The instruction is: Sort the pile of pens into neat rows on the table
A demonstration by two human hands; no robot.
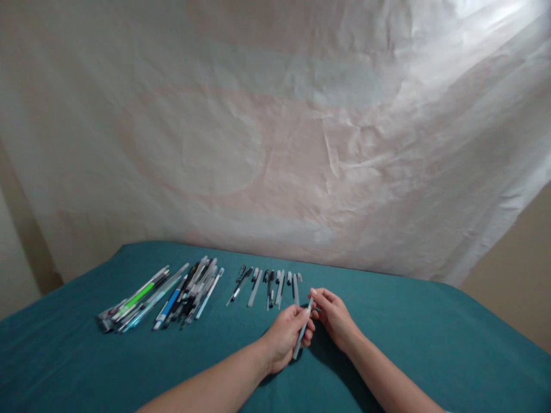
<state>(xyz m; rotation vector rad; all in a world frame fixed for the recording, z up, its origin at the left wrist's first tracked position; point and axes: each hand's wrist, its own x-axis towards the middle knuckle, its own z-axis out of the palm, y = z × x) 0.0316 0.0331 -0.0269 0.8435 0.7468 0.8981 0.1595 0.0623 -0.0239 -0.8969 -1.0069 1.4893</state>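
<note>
A slim, pale grey pen (300, 339) slants up and away between my two hands above the table. My left hand (286, 335) is closed around its middle, with the lower end sticking out below the fingers. Thumb and fingertips of my right hand (333, 314) pinch the pen's upper end, where a cap appears to be; the exact grip is too small to make out. Just beyond my hands lies a row of several pens (271, 287), with separate caps (290, 277) beside their far ends.
To the left lies a dense pile of pens (196, 292), one with a blue barrel (171, 304). Farther left is another bunch (142, 298) with a bright green pen (136, 298). A teal cloth (408, 332) covers the table. Behind it hangs a wrinkled pale sheet (275, 132).
</note>
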